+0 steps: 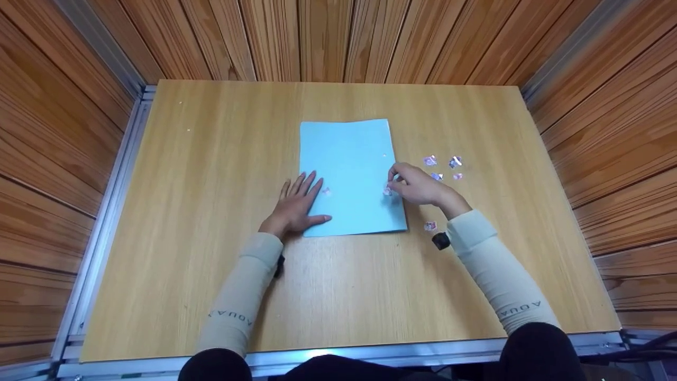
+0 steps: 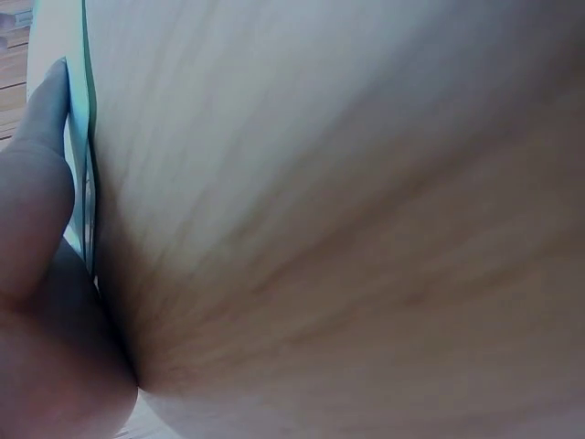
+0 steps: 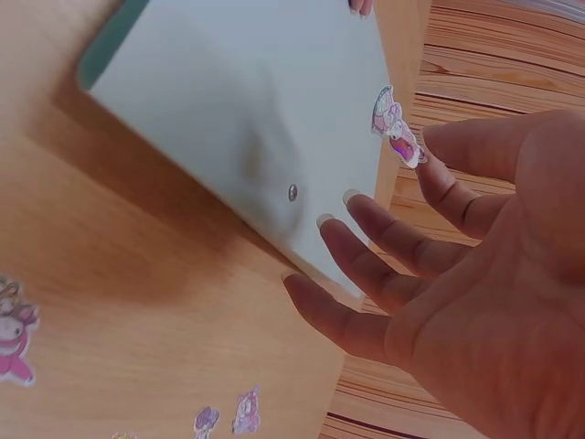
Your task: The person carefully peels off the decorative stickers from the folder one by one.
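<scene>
A light-blue folder (image 1: 349,153) lies upright on the table in the head view. My left hand (image 1: 296,203) rests on its lower left edge with fingers spread and straight; the left wrist view shows the thumb (image 2: 46,119) along that edge. Over the folder's right side, my right hand (image 1: 418,185) pinches a small shiny cartoon sticker (image 3: 398,128) between thumb and index finger, the other fingers spread apart. Another pale sticker (image 1: 326,191) sits on the folder beside the left fingertips. A tiny round silvery spot (image 3: 292,193) shows on the cover.
Several shiny stickers (image 1: 430,160) lie on the wooden table (image 1: 211,159) right of the folder. One more sticker (image 1: 431,226) lies nearer, beside the right wrist's black camera (image 1: 440,241). Wood-panelled walls (image 1: 322,42) stand behind and at both sides.
</scene>
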The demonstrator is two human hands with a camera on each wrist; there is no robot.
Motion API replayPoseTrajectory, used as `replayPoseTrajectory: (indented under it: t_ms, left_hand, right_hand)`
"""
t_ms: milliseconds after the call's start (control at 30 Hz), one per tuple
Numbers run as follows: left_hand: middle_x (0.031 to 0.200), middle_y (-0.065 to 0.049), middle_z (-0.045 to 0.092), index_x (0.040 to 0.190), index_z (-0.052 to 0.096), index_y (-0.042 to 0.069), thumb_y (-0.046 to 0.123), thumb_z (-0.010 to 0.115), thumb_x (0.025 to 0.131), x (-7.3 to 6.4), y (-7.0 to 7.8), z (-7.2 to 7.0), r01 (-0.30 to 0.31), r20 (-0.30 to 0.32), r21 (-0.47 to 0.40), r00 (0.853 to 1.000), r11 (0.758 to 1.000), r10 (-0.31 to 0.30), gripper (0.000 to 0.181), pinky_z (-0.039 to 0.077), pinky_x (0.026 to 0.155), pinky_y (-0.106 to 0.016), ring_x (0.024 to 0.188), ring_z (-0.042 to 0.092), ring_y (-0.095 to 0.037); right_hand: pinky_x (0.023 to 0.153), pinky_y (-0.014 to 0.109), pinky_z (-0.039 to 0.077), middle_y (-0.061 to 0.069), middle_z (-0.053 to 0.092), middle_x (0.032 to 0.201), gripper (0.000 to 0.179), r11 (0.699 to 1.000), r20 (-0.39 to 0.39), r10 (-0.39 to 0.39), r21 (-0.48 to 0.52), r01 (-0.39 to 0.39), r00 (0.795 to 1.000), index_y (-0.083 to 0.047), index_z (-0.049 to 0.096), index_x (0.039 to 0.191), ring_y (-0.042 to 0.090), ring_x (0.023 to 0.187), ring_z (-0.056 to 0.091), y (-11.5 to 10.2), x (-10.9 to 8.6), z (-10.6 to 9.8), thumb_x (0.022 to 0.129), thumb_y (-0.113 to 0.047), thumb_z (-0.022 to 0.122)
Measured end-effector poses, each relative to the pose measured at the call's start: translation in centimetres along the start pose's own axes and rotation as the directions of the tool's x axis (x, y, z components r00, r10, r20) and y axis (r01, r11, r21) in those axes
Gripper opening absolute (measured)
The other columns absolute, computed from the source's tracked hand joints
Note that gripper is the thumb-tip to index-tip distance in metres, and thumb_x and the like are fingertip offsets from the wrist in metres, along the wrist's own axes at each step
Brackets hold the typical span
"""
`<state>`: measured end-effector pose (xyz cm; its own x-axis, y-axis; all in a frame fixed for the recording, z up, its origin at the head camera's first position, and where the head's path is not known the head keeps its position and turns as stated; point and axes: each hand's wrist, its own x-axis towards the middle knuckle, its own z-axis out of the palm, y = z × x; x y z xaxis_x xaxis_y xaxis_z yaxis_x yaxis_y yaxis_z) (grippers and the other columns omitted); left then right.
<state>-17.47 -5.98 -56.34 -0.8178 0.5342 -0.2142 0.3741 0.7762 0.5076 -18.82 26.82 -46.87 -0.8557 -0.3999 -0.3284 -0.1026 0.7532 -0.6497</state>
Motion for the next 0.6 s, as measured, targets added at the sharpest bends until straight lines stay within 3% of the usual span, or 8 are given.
replayPoseTrajectory:
  t_ms: [267, 600]
  left_hand:
    - [0.173, -0.004, -0.004, 0.166, 0.009, 0.020, 0.064, 0.058, 0.096, 0.0, 0.0, 0.0, 0.014, 0.011, 0.020, 1.000, 1.000, -0.014, 0.096, -0.009, 0.124, -0.055, 0.158, -0.010, -0.029]
    - [0.173, -0.004, -0.005, 0.166, 0.008, 0.021, 0.064, 0.059, 0.096, 0.1, 0.0, 0.0, 0.013, 0.014, 0.005, 1.000, 1.000, -0.013, 0.097, -0.010, 0.124, -0.055, 0.158, -0.012, -0.028]
  right_hand:
    - [0.081, 0.041, 0.053, 0.013, 0.058, 0.116, 0.023, 1.000, 0.010, -0.020, 0.009, 0.020, 1.000, -0.001, 0.056, 0.120, 0.029, 0.102, 0.059, 0.5, -2.5, -0.2, 0.105, -0.018, 0.056]
    - [0.078, 0.040, 0.055, 0.012, 0.060, 0.115, 0.021, 0.999, 0.017, -0.003, 0.051, 0.002, 1.000, -0.002, 0.058, 0.117, 0.028, 0.100, 0.062, 2.4, -5.9, 1.4, 0.103, -0.018, 0.061]
